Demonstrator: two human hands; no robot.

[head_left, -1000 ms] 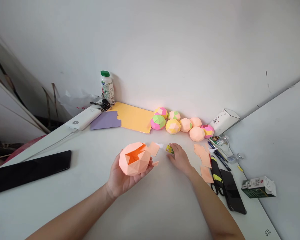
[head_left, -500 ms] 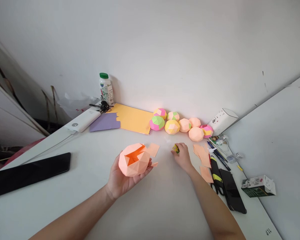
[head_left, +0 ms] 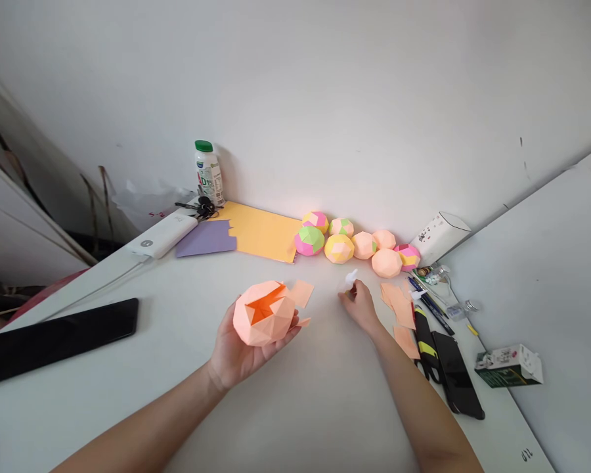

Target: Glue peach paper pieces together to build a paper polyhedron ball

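On the palm of my left hand (head_left: 236, 358) rests a peach paper ball (head_left: 263, 332) made of folded facets, the fingers curled under it. An opening in its top shows the deeper orange inside. A loose peach paper piece (head_left: 302, 293) sticks out beside the ball, and a smaller one shows by my fingertips. My right hand (head_left: 362, 307) pinches a small glue bottle (head_left: 351, 279) low over the table, its white nozzle pointing up. The fingers hide most of the bottle's body.
Several finished paper balls (head_left: 339, 249) line the wall. Peach paper scraps (head_left: 398, 305), scissors (head_left: 427, 345), pens (head_left: 431, 305) and a phone (head_left: 456, 374) lie at right. Yellow card (head_left: 266, 233), a power bank (head_left: 165, 236), a bottle (head_left: 209, 174) and a long black object (head_left: 64, 341) are at left.
The glue bottle has turned in my right hand: its yellow side showed before, and now its white nozzle points up. My left hand and the paper ball have barely moved.
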